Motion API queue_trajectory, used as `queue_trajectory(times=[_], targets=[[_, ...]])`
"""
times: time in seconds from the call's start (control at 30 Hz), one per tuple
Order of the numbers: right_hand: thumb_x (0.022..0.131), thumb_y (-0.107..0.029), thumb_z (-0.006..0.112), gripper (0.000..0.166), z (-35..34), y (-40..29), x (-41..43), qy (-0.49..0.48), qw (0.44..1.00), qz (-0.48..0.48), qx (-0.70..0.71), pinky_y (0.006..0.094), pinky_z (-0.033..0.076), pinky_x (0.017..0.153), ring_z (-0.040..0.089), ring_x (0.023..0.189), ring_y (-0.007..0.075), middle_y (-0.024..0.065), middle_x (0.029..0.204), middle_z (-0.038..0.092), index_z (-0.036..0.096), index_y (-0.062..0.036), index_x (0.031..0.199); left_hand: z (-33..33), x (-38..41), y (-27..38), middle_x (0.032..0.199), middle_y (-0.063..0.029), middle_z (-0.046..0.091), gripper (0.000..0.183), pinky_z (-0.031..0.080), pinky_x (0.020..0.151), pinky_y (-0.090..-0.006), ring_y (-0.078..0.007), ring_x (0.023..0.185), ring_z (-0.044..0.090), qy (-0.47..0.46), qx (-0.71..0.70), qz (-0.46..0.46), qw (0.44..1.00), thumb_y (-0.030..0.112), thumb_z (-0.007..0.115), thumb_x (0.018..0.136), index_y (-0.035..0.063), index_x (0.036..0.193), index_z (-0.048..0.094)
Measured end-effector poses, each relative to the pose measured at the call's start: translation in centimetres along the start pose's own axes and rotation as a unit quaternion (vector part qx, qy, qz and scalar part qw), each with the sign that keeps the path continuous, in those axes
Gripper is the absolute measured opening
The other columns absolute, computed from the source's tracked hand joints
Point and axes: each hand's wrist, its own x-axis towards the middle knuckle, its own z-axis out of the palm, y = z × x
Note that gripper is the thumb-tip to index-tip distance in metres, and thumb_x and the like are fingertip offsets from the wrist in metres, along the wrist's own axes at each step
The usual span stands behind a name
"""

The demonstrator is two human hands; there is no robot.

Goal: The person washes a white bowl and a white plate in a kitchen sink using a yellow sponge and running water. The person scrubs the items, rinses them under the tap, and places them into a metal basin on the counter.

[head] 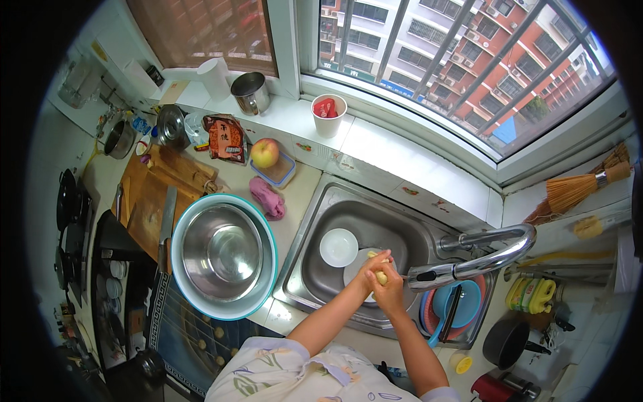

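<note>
My left hand [367,275] and my right hand [391,295] are together over the stainless steel sink [371,208], just beside the chrome faucet's spray head [427,277]. Both are closed around pale yellow food pieces [382,277], perhaps peeled ginger or garlic; fingers hide part of them. Beneath the hands, a white plate [353,271] lies on the sink floor, partly covered by them. A small white bowl [339,247] stands at the plate's left. Whether water is running cannot be made out.
Left of the sink, a steel bowl [223,251] sits inside a turquoise-rimmed basin [269,241]. A kitchen knife [168,213] rests on the wooden cutting board [145,221] behind it. A blue ladle [464,296] occupies the sink's right side. A paper cup [328,123] stands on the sill.
</note>
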Motion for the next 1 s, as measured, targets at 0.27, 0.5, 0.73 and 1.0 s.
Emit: queue_trajectory(times=[0.27, 0.5, 0.73, 1.0], targets=[[0.080, -0.018, 0.055, 0.021, 1.5, 7.5, 0.8, 0.102, 0.978, 0.005, -0.183, 0.0418, 0.039, 0.054, 0.052, 0.057, 0.0325, 0.0198, 0.063, 0.052, 0.051, -0.0016, 0.067, 2.3, -1.1, -3.7, 0.086, -0.0067, 0.059, 0.025, 0.049, 0.070, -0.0373, -0.0224, 0.078, 0.058, 0.148, 0.015, 0.000, 0.989, 0.030, 0.038, 0.089, 0.0114, 0.087, 0.055], [0.078, -0.025, 0.060, 0.024, 0.4, 9.7, 0.8, 0.045, 0.983, 0.131, -0.123, 0.0408, 0.041, 0.053, 0.054, 0.055, 0.0301, 0.0143, 0.065, 0.056, 0.053, -0.0046, 0.088, 1.8, -3.3, -0.7, 0.107, -0.0082, 0.055, 0.038, 0.044, 0.080, -0.0346, -0.0198, 0.097, 0.054, 0.232, 0.152, -0.045, 0.960, 0.039, 0.047, 0.085, 0.0077, 0.105, 0.052], [0.080, -0.021, 0.059, 0.021, -1.4, 16.8, -5.2, 0.046, 0.953, 0.282, 0.095, 0.0326, 0.044, 0.060, 0.053, 0.061, 0.0204, 0.0067, 0.070, 0.056, 0.051, -0.0080, 0.094, -16.7, 0.0, -1.8, 0.121, -0.0164, 0.048, 0.044, 0.038, 0.090, -0.0362, -0.0287, 0.110, 0.048, 0.387, 0.519, -0.059, 0.759, 0.018, 0.044, 0.081, -0.0030, 0.119, 0.045], [0.079, -0.016, 0.055, 0.033, -6.5, 11.7, -7.5, 0.146, 0.936, 0.317, 0.045, 0.0329, 0.038, 0.086, 0.051, 0.094, 0.0210, 0.0089, 0.100, 0.055, 0.049, -0.0005, 0.107, -19.4, 2.3, -4.0, 0.099, -0.0084, 0.058, 0.030, 0.048, 0.069, -0.0391, -0.0232, 0.087, 0.057, 0.434, 0.342, -0.167, 0.816, 0.004, 0.045, 0.079, 0.0110, 0.106, 0.055]])
